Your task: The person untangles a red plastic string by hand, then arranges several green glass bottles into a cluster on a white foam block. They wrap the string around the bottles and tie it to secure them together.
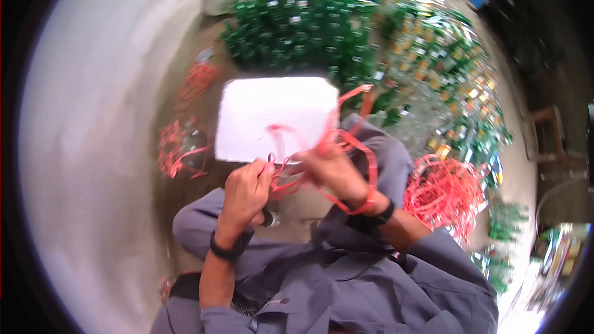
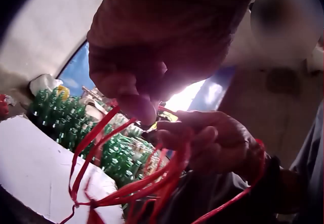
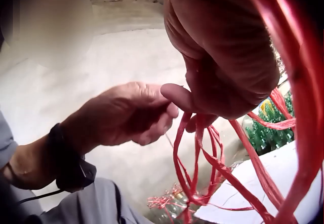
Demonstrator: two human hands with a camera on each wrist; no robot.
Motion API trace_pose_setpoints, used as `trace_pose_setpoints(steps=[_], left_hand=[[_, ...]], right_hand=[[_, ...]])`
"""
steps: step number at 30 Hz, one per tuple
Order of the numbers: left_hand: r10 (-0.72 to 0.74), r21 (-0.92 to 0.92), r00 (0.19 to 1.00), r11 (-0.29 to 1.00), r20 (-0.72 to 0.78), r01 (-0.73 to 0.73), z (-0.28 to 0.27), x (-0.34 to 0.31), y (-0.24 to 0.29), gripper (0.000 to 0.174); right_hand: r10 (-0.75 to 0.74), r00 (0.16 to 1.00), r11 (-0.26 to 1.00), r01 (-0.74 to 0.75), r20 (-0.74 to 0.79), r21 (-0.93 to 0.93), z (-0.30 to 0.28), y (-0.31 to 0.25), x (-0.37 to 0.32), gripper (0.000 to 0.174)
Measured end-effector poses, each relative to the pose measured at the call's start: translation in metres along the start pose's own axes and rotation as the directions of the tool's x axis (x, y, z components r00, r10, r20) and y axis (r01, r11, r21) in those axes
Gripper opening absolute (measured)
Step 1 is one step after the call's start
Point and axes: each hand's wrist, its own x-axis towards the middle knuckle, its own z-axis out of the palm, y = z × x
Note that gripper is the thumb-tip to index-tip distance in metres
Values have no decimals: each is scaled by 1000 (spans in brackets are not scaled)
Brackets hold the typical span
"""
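Observation:
Red plastic strips (image 1: 372, 167) hang in loops from both hands above a white board (image 1: 272, 111). The left hand (image 1: 246, 192) pinches a strip between thumb and fingers, seen also in the left wrist view, where strips (image 2: 96, 138) drop from the hand (image 2: 157, 46). The right hand (image 1: 334, 170), blurred in the head view, has its fingers curled round a bundle of strips; one loop passes over its wrist. In the right wrist view strips (image 3: 197, 148) hang below the right hand (image 3: 223, 57), whose fingertips are close to the left hand (image 3: 131, 115).
Many green bottles (image 1: 297, 25) stand beyond the board, with clear, gold-labelled ones (image 1: 427, 68) to the right. A heap of red strips (image 1: 442, 192) lies by the right knee. More red strips (image 1: 170, 151) lie at the left near the pale wall (image 1: 93, 117).

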Motion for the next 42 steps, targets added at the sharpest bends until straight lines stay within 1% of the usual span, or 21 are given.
trace_pose_setpoints(steps=[2, 4, 6, 8, 10, 12, 13, 16, 19, 20, 21, 22, 24, 25, 27, 30, 33, 35, 36, 38, 42], left_hand=[[95, -1, 995, 995, 19, -95, 8, -4, 23, 19], [129, 78, 985, 987, 113, -138, 13, -11, 31, 16], [146, 67, 978, 985, 148, -157, 17, -16, 40, 12], [129, 74, 988, 988, 89, -136, 20, -21, 45, 10], [119, 80, 987, 989, 108, -128, 21, -26, 43, 9], [29, 45, 991, 998, 132, -35, 23, -30, 36, 7], [24, -10, 998, 1000, 65, -24, 27, -31, 34, 8], [86, -42, 995, 995, -55, -88, 33, -27, 33, 12], [125, -11, 987, 992, -105, -127, 32, -8, 42, 23], [138, 36, 980, 990, -141, -135, 32, -2, 46, 25], [29, -13, 996, 999, -87, -31, 34, 1, 31, 29], [32, -16, 996, 999, -84, -33, 34, 8, 39, 29], [164, 72, 980, 985, -116, -157, 27, 31, 59, 28], [288, 93, 938, 957, -195, -274, 26, 44, 78, 26], [334, 75, 926, 943, -177, -326, 23, 62, 96, 24], [377, 58, 918, 926, -125, -372, 21, 83, 119, 19], [467, 94, 877, 884, -113, -458, 30, 99, 143, 16], [471, 79, 880, 881, -60, -466, 38, 104, 150, 16], [484, 68, 875, 873, -3, -483, 42, 105, 154, 16], [501, 42, 866, 865, -7, -500, 62, 108, 160, 16], [547, -238, 836, 818, 42, -524, 105, 124, 177, 13]], right_hand=[[81, 997, 989, -81, 5, 126, 15, 14, 4, 39], [33, 991, 995, -45, 130, 90, 15, 13, 2, 42], [83, 986, 987, -101, 147, 124, 18, 20, 3, 43], [63, 988, 978, -90, 144, 186, 19, 23, 2, 39], [108, 981, 918, -160, 159, 363, 17, 19, -2, 30], [95, 990, 925, -126, 105, 357, 13, 11, -1, 28], [70, 995, 926, -92, 72, 366, 8, 5, -1, 28], [18, 1000, 914, -16, -2, 406, -11, -9, 3, 28], [-110, 990, 891, 140, -94, 432, -32, -30, 5, 23], [-154, 977, 883, 204, -151, 422, -39, -39, 7, 20], [-218, 960, 855, 274, -174, 440, -48, -52, 4, 19], [-282, 940, 822, 341, -195, 456, -57, -67, -1, 19], [-318, 911, 803, 407, -263, 435, -74, -94, -12, 18], [-336, 900, 794, 430, -279, 429, -88, -104, -17, 21], [-404, 865, 762, 499, -299, 412, -123, -125, -34, 21], [-428, 767, 729, 606, -479, 319, -173, -146, -71, 17], [-444, 706, 709, 654, -552, 265, -233, -146, -120, 15], [-463, 610, 697, 699, -643, 161, -265, -132, -148, 18], [-408, 594, 665, 714, -693, 219, -274, -122, -160, 18], [-329, 556, 705, 682, -763, 194, -289, -94, -179, 17], [-144, 516, 727, 634, -844, 263, -287, -28, -194, 16]])
